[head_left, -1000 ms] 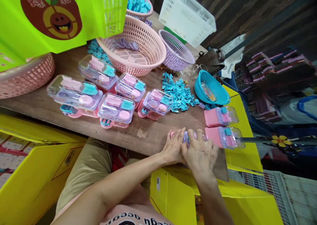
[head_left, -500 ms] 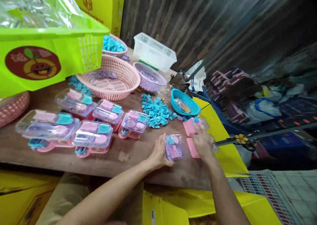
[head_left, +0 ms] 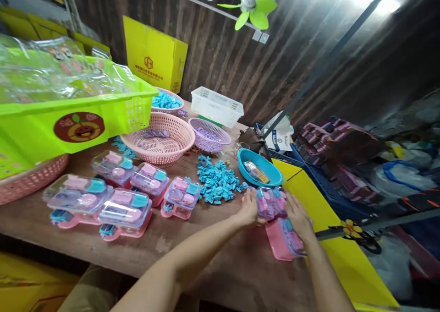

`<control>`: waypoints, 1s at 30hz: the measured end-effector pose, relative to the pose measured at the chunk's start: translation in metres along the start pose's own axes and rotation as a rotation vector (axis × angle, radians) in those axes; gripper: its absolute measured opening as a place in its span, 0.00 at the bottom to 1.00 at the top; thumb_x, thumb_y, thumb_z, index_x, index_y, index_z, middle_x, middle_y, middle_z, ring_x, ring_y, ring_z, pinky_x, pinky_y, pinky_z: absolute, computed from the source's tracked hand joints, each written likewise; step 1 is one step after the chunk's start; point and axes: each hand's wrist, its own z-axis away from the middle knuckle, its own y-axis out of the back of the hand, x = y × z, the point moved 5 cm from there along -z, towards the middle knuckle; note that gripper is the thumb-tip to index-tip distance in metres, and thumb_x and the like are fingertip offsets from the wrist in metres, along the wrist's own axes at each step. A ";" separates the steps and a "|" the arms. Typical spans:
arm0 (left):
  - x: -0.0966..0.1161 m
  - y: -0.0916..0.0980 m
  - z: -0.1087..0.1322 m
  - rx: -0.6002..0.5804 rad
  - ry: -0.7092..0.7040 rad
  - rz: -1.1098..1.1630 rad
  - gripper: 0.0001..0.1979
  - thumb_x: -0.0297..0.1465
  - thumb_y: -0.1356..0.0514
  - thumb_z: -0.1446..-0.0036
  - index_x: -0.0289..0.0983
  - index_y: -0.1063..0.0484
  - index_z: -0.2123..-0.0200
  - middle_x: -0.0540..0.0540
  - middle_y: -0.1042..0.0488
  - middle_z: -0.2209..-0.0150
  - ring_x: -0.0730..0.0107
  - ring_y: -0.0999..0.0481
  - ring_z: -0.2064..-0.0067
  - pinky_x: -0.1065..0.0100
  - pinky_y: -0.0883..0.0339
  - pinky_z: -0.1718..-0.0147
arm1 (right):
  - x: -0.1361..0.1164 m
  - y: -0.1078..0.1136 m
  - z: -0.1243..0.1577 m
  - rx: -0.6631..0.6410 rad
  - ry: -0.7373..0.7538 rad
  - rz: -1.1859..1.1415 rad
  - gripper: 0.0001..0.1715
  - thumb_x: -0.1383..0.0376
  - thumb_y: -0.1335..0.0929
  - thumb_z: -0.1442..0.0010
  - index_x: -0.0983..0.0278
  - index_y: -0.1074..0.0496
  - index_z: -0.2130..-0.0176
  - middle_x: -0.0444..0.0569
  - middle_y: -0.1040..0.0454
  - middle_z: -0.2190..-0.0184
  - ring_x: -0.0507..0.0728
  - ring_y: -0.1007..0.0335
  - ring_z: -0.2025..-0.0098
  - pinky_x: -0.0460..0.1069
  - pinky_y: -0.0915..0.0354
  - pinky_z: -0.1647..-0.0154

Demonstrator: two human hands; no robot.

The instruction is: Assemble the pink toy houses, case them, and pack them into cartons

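Toy boxes (head_left: pixel 269 202), two of them, stand side by side near the right end of the desk (head_left: pixel 233 275), between the person's hands. The left hand (head_left: pixel 250 207) is open, fingers stretched out, set against the left side of the pair. The right hand (head_left: pixel 299 218) is open too, its long straight fingers laid along the right side; neither is seen closed round a box. Just below the pair, a third box (head_left: pixel 280 241) lies tipped over, pink base to the left and clear lid to the right, partly behind the right wrist.

Farther left, five more boxes (head_left: pixel 125 206) stand in a close group, their clear lids showing pink and blue pieces over pink bases. Between this group and the hands, slightly farther back, lies a loose heap of blue pieces (head_left: pixel 220 181). To its right is a blue basin (head_left: pixel 246 173) with a wrapped packet (head_left: pixel 257 171) inside.

Behind the group are a pink basket (head_left: pixel 160 157), with a few purple pieces in it, and a smaller purple basket (head_left: pixel 215 146). A white basket (head_left: pixel 216 108) stands behind them. At the far left, a green crate (head_left: pixel 30 133) is filled with clear plastic packaging (head_left: pixel 62 73).
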 end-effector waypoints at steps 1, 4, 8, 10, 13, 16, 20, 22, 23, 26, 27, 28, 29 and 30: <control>0.006 0.015 0.010 -0.039 -0.043 -0.061 0.58 0.33 0.29 0.73 0.31 0.55 0.38 0.24 0.55 0.37 0.39 0.54 0.36 0.44 0.47 0.44 | -0.008 0.010 0.003 0.098 0.000 -0.015 0.31 0.49 0.46 0.42 0.64 0.31 0.52 0.59 0.32 0.51 0.66 0.37 0.49 0.64 0.41 0.50; 0.019 0.087 0.051 -0.154 -0.156 -0.467 0.55 0.27 0.30 0.74 0.36 0.51 0.39 0.29 0.54 0.36 0.42 0.57 0.36 0.45 0.54 0.42 | -0.051 0.031 0.029 0.355 -0.002 -0.117 0.27 0.53 0.43 0.40 0.68 0.31 0.54 0.62 0.31 0.57 0.66 0.36 0.52 0.62 0.41 0.51; 0.021 0.200 0.090 -0.050 0.191 -0.981 0.38 0.25 0.36 0.62 0.27 0.41 0.44 0.24 0.43 0.41 0.37 0.50 0.38 0.45 0.55 0.43 | -0.156 0.011 0.076 0.131 0.124 -0.489 0.20 0.57 0.41 0.39 0.63 0.34 0.52 0.54 0.32 0.61 0.59 0.34 0.62 0.56 0.35 0.59; 0.026 0.220 0.098 -0.038 0.307 -1.080 0.30 0.25 0.40 0.55 0.24 0.39 0.47 0.24 0.35 0.47 0.39 0.41 0.42 0.47 0.51 0.45 | -0.209 -0.010 0.097 -0.096 0.156 -0.662 0.22 0.57 0.41 0.39 0.61 0.37 0.47 0.53 0.32 0.57 0.56 0.34 0.65 0.55 0.34 0.60; 0.037 0.208 0.110 0.003 0.399 -1.088 0.26 0.26 0.44 0.49 0.21 0.40 0.47 0.23 0.30 0.56 0.41 0.31 0.52 0.47 0.42 0.54 | -0.254 -0.037 0.115 -0.283 0.079 -0.851 0.26 0.55 0.44 0.38 0.60 0.44 0.42 0.54 0.33 0.51 0.55 0.32 0.63 0.54 0.34 0.57; 0.044 0.173 0.137 -0.038 0.413 -0.943 0.35 0.30 0.39 0.52 0.19 0.46 0.43 0.22 0.30 0.58 0.42 0.28 0.57 0.50 0.37 0.60 | -0.252 -0.047 0.116 -0.312 -0.029 -0.897 0.29 0.52 0.46 0.37 0.61 0.45 0.42 0.55 0.34 0.48 0.58 0.36 0.49 0.56 0.38 0.49; 0.036 0.149 0.170 -0.101 0.233 -0.603 0.54 0.39 0.29 0.66 0.28 0.52 0.39 0.25 0.39 0.46 0.40 0.35 0.47 0.49 0.38 0.54 | -0.225 -0.036 0.107 -0.390 -0.022 -0.822 0.29 0.51 0.44 0.40 0.63 0.38 0.46 0.55 0.34 0.47 0.59 0.40 0.44 0.57 0.43 0.43; 0.019 0.150 0.179 -0.051 0.176 -0.439 0.60 0.41 0.29 0.71 0.36 0.58 0.37 0.29 0.45 0.41 0.39 0.43 0.41 0.43 0.43 0.49 | -0.219 -0.027 0.103 -0.460 0.025 -0.757 0.30 0.51 0.43 0.42 0.64 0.37 0.46 0.55 0.34 0.47 0.59 0.40 0.44 0.56 0.43 0.43; 0.009 0.148 0.181 -0.039 0.155 -0.348 0.62 0.41 0.29 0.71 0.38 0.62 0.37 0.30 0.49 0.40 0.39 0.47 0.39 0.40 0.47 0.47 | -0.220 -0.022 0.102 -0.477 0.042 -0.718 0.30 0.51 0.43 0.42 0.64 0.37 0.46 0.55 0.35 0.47 0.59 0.40 0.44 0.56 0.44 0.42; -0.016 0.130 0.183 -0.010 0.112 -0.074 0.63 0.38 0.29 0.70 0.39 0.66 0.37 0.31 0.55 0.38 0.45 0.54 0.36 0.42 0.54 0.43 | -0.230 -0.013 0.102 -0.489 0.069 -0.546 0.31 0.51 0.43 0.42 0.65 0.38 0.46 0.57 0.35 0.47 0.61 0.41 0.43 0.58 0.43 0.43; -0.020 0.122 0.184 0.028 0.111 -0.014 0.62 0.36 0.29 0.70 0.38 0.65 0.37 0.32 0.54 0.38 0.47 0.54 0.36 0.44 0.54 0.42 | -0.234 -0.011 0.102 -0.493 0.076 -0.468 0.32 0.50 0.42 0.43 0.65 0.39 0.45 0.57 0.36 0.47 0.62 0.41 0.44 0.59 0.43 0.44; -0.022 0.113 0.185 0.079 0.122 0.020 0.61 0.34 0.29 0.70 0.36 0.63 0.37 0.32 0.53 0.39 0.48 0.53 0.36 0.46 0.55 0.41 | -0.238 -0.010 0.103 -0.502 0.089 -0.388 0.32 0.50 0.41 0.44 0.64 0.39 0.45 0.57 0.37 0.46 0.63 0.40 0.44 0.60 0.42 0.45; -0.021 0.105 0.188 0.127 0.144 0.029 0.60 0.33 0.30 0.70 0.35 0.62 0.38 0.31 0.52 0.39 0.48 0.52 0.37 0.47 0.56 0.40 | -0.241 -0.009 0.105 -0.516 0.107 -0.314 0.32 0.51 0.39 0.45 0.64 0.39 0.46 0.57 0.37 0.46 0.64 0.40 0.45 0.60 0.41 0.46; -0.019 0.097 0.191 0.161 0.175 0.023 0.60 0.33 0.30 0.71 0.33 0.62 0.38 0.30 0.51 0.40 0.47 0.53 0.37 0.46 0.57 0.40 | -0.243 -0.008 0.106 -0.532 0.128 -0.256 0.31 0.52 0.38 0.46 0.64 0.38 0.47 0.57 0.37 0.47 0.65 0.39 0.46 0.60 0.41 0.48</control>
